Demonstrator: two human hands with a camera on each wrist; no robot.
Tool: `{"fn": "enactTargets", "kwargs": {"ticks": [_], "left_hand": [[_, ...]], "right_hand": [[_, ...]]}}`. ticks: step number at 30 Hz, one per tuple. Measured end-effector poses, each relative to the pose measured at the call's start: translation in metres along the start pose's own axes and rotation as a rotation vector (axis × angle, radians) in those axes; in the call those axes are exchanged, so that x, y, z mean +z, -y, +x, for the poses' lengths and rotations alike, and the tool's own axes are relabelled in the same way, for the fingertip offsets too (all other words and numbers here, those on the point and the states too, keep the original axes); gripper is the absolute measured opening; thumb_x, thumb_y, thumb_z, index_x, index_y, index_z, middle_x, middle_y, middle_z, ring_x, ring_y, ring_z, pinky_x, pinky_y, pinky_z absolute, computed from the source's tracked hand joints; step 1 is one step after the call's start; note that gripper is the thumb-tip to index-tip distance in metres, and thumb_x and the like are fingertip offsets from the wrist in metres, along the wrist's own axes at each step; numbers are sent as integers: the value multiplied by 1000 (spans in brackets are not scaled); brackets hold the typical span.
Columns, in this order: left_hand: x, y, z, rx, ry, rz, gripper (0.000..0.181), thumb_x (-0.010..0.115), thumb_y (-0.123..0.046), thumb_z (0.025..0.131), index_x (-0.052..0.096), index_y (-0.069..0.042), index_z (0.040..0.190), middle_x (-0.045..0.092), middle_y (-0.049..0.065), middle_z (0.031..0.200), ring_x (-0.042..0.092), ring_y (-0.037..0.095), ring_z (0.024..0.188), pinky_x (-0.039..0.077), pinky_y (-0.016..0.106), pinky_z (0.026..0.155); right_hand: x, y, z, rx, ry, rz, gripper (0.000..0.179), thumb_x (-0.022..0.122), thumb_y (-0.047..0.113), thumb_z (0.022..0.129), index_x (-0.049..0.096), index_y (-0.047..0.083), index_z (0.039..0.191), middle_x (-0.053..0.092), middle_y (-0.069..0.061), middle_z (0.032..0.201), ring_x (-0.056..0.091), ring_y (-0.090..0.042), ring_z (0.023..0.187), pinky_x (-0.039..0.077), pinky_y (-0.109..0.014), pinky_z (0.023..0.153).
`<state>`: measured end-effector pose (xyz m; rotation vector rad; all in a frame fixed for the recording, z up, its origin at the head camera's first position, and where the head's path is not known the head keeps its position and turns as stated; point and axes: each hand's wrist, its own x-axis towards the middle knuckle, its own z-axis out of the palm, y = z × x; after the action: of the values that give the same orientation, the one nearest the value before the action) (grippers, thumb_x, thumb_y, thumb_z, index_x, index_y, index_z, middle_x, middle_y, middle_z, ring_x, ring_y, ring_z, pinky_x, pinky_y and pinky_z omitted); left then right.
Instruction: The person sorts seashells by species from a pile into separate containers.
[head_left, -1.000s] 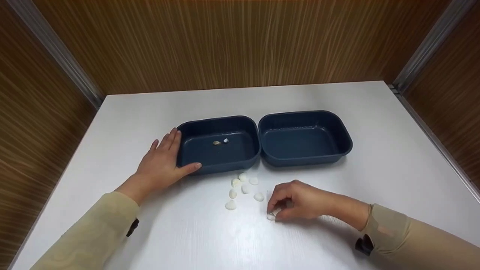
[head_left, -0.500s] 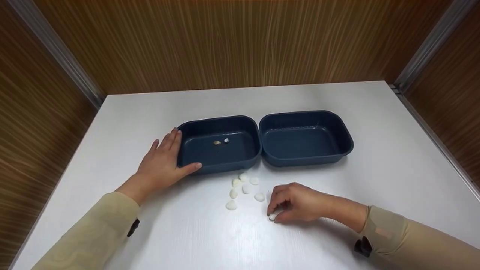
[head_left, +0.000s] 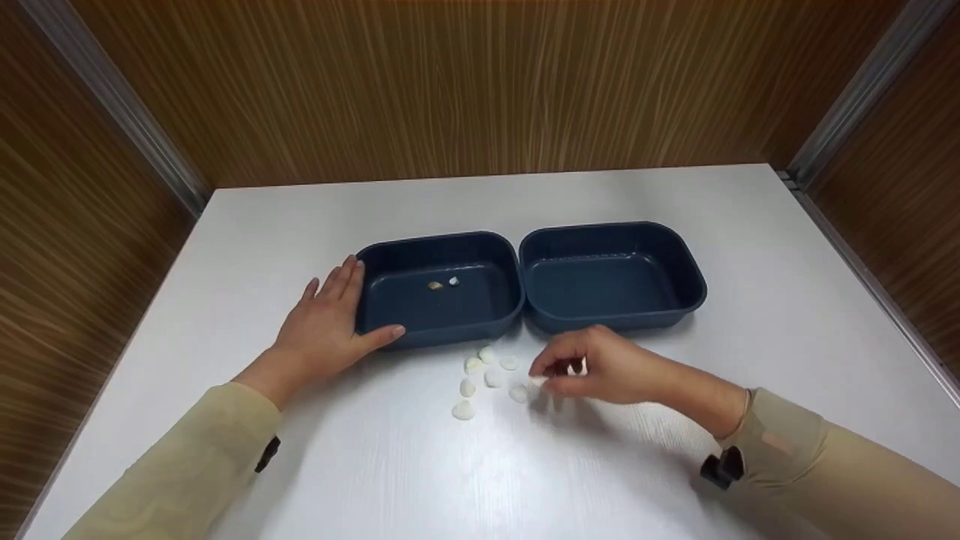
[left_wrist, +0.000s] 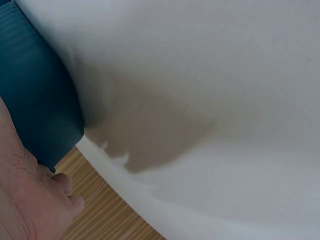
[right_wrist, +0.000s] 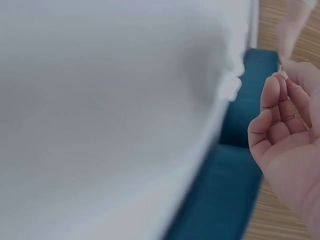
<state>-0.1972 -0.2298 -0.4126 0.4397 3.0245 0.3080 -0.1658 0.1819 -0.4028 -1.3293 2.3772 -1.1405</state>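
Observation:
My left hand [head_left: 319, 330] lies with straight fingers against the left end of a dark blue bin [head_left: 450, 334], its thumb at the near wall. Inside this bin sit a small brownish shell [head_left: 435, 286] and a small white-and-dark shell [head_left: 454, 282]. Between thumb and fingertips my right hand [head_left: 611, 367] pinches a white seashell [head_left: 538, 381], held over the table just right of a loose group of several white seashells [head_left: 493, 377]. In the right wrist view, only a sliver of the pinched seashell [right_wrist: 284, 74] shows at the fingertips.
A second dark blue bin [head_left: 615, 322] stands right beside the first, with nothing seen inside. Both are on a white table [head_left: 420, 480] enclosed by wood-grain panels [head_left: 480, 90] at the back and sides.
My right hand has picked the white seashell up off the table and moved it away from me, toward the bins. The left hand stays where it was.

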Motion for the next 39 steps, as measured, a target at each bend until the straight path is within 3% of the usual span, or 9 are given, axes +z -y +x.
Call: {"fn": "enactTargets", "kwargs": {"ticks": [8, 14, 27, 39], "left_hand": [[0, 1, 0, 0, 3, 6, 129, 37, -94, 89, 6, 2, 168, 4, 18, 177, 10, 38, 162, 5, 59, 128], [1, 2, 1, -5, 4, 5, 129, 37, -94, 88, 6, 3, 168, 6, 19, 176, 11, 39, 162, 5, 59, 128], [1, 4, 1, -5, 9, 9, 127, 38, -93, 90, 6, 3, 168, 5, 19, 176, 11, 38, 162, 7, 59, 128], [0, 5, 2, -14, 23, 8, 131, 35, -96, 88, 4, 3, 168, 4, 19, 177, 9, 37, 162, 5, 59, 128]], "right_hand": [[-29, 16, 36, 38, -92, -52, 16, 79, 7, 96, 81, 8, 111, 76, 0, 101, 63, -12, 86, 54, -25, 75], [-41, 20, 66, 90, -140, -34, 19, 78, 6, 96, 80, 7, 115, 76, -2, 103, 62, -15, 84, 52, -26, 72], [-31, 4, 117, 169, -172, -49, 20, 76, 8, 98, 78, 6, 117, 74, -4, 102, 64, -17, 88, 54, -32, 78], [-18, -19, 139, 262, -192, -50, 20, 74, 8, 100, 77, 6, 119, 73, -6, 105, 64, -19, 93, 53, -33, 82]]}}
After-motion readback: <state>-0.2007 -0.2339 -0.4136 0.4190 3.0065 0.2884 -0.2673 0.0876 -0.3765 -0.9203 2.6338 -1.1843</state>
